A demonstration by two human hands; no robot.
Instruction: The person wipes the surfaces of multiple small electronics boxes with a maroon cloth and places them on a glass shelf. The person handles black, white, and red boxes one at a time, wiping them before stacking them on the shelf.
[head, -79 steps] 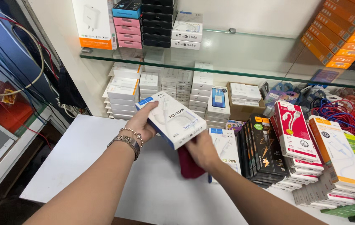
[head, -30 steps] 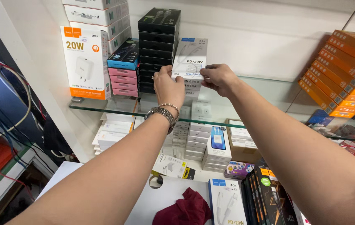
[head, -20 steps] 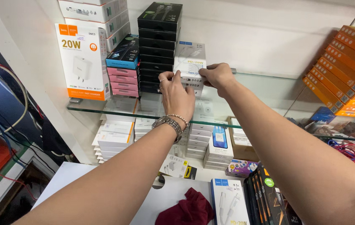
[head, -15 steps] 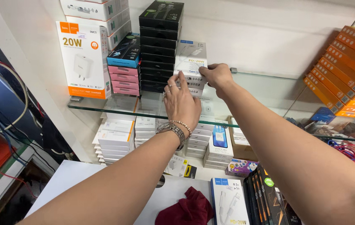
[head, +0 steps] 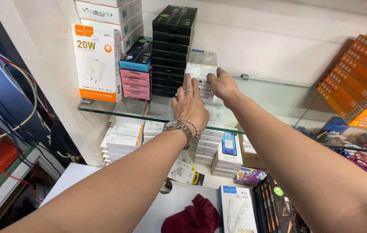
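A white box [head: 201, 60] lies on top of a short stack of white boxes [head: 206, 88] on the glass shelf [head: 119, 111]. My left hand [head: 189, 105], with a watch and bead bracelet at the wrist, rests flat against the front of that stack, fingers stretched up and together. My right hand [head: 223, 84] touches the right side of the top white box with its fingertips. Neither hand wraps around the box.
Left of the stack stand a tall pile of black boxes [head: 172, 49], pink boxes [head: 135, 82] and a large white-and-orange charger box [head: 96, 62]. Orange boxes [head: 356, 82] lean at the right. Below lie more white boxes [head: 122, 140], a dark red cloth [head: 192, 215] and cable packs [head: 274, 209].
Both hands lifted the white box from the counter up to the glass shelf and set it on the white stack. The left hand then flattened against the stack's front.
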